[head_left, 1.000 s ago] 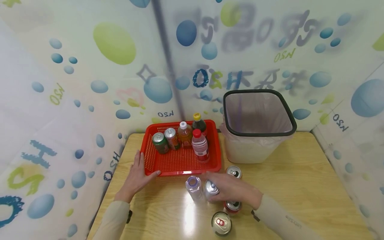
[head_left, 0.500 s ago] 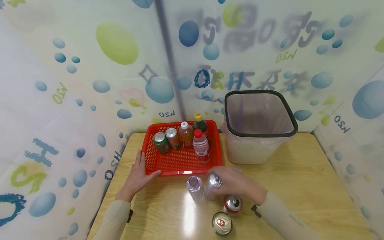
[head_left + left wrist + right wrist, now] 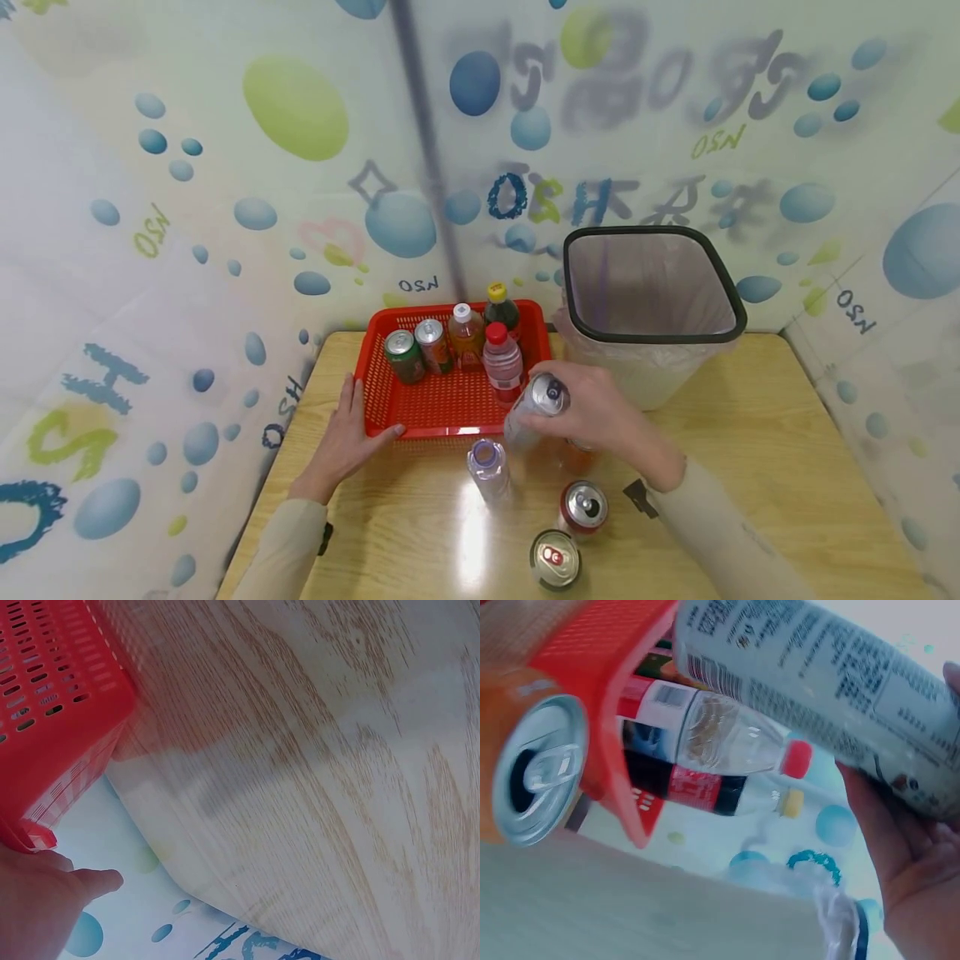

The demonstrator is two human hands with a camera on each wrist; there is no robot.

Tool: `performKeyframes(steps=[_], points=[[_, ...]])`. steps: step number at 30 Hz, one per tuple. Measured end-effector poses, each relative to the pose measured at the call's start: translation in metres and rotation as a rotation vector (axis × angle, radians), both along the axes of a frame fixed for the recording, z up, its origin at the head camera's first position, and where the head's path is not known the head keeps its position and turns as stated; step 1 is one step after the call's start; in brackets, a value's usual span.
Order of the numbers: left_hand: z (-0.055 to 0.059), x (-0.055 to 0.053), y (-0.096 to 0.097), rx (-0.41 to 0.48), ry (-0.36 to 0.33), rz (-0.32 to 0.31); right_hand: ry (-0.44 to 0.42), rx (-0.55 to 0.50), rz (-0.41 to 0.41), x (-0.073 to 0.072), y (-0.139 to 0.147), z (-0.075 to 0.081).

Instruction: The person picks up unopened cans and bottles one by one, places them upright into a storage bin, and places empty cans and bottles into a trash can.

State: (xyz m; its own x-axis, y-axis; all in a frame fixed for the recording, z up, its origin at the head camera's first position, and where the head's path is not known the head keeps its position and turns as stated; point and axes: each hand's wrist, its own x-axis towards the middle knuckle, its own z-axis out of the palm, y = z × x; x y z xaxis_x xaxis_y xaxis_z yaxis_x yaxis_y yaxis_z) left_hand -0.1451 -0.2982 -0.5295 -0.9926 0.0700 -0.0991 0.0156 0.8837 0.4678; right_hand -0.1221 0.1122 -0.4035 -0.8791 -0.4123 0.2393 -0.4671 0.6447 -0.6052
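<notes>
In the head view my right hand [image 3: 592,408] grips a tall pale can [image 3: 525,412], tilted and raised beside the basket's front right corner. Small printed text and a barcode cover that can in the right wrist view. My left hand [image 3: 345,442] rests at the front left corner of the red basket [image 3: 442,432], its fingers straight along the side and its thumb at the front rim. Inside the basket stand a green can [image 3: 405,360], an orange-and-silver can [image 3: 433,346], a white-capped bottle [image 3: 467,337], a yellow-capped dark bottle [image 3: 501,310] and a red-capped bottle [image 3: 502,360].
An uncapped clear bottle [image 3: 487,473] stands before the basket. Near it are an opened red can [image 3: 583,507] and a gold-topped can [image 3: 555,560]. An opened orange can [image 3: 536,765] shows close to the right hand. A bag-lined bin [image 3: 622,367] stands at the back right.
My right hand has lifted the pale can off the table, moving it back and slightly right while tilting it. My left hand has stayed at the basket corner.
</notes>
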Motion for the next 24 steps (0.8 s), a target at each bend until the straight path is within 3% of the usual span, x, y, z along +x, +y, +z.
performKeyframes(steps=[4, 10, 15, 24], points=[[0.0, 0.0, 0.0, -0.006, -0.003, 0.003, 0.042, -0.003, -0.104, -0.001, -0.013, 0.004], [-0.001, 0.0, 0.0, -0.004, 0.002, 0.003, 0.097, 0.062, -0.207, -0.006, -0.035, -0.005], [-0.002, -0.001, 0.0, -0.001, 0.003, -0.002, 0.054, 0.146, -0.243, -0.015, -0.048, -0.016], [0.001, -0.002, 0.0, 0.015, -0.023, 0.005, 0.128, 0.394, -0.251, -0.033, -0.058, -0.032]])
